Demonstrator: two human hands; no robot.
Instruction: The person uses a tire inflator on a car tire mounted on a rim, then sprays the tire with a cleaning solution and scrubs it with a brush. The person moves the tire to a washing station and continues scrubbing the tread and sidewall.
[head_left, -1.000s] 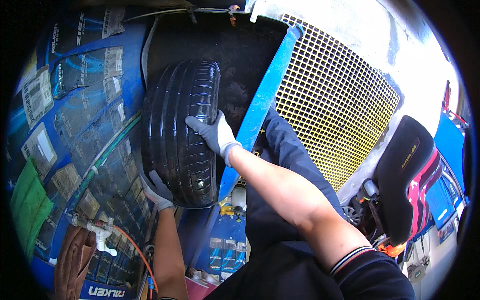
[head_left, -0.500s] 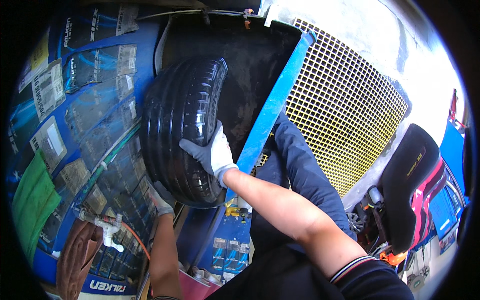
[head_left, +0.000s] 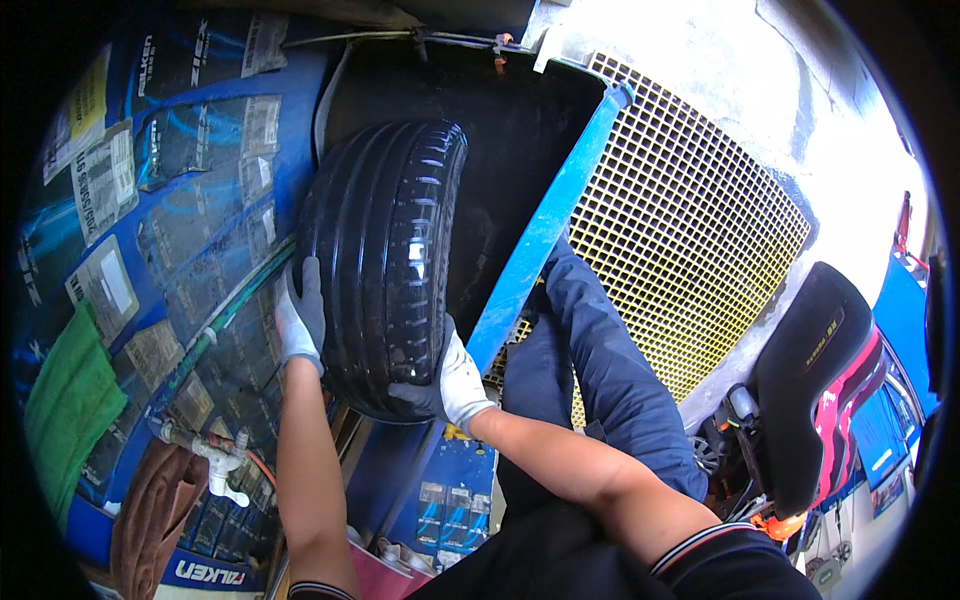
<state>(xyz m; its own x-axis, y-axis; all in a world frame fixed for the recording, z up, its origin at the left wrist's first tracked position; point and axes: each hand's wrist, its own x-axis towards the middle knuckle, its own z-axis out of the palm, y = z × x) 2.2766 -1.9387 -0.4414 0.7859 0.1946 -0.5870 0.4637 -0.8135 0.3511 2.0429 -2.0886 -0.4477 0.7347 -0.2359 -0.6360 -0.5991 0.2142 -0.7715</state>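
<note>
A black car tyre (head_left: 375, 270) with a wet, shiny tread stands upright on its tread in a dark-lined tank with a blue rim (head_left: 550, 235). My left hand (head_left: 301, 315), in a grey and white glove, presses flat along the tyre's left side with the fingers pointing away from me. At the near right edge, my right hand (head_left: 458, 382) grips the tyre, its grey-tipped fingers reaching over the tread. Between them the two hands hold the tyre. Its underside is hidden.
Yellow floor grating (head_left: 690, 240) lies right of the tank. On the left, a white tap (head_left: 222, 470), a green cloth (head_left: 75, 385) and a brown cloth (head_left: 155, 515) hang by a label-covered blue wall. A black and red seat (head_left: 810, 390) stands far right.
My left hand has moved up from the tyre's near underside to its left side. The right hand has slid down to the near right edge. The tyre has shifted slightly right.
</note>
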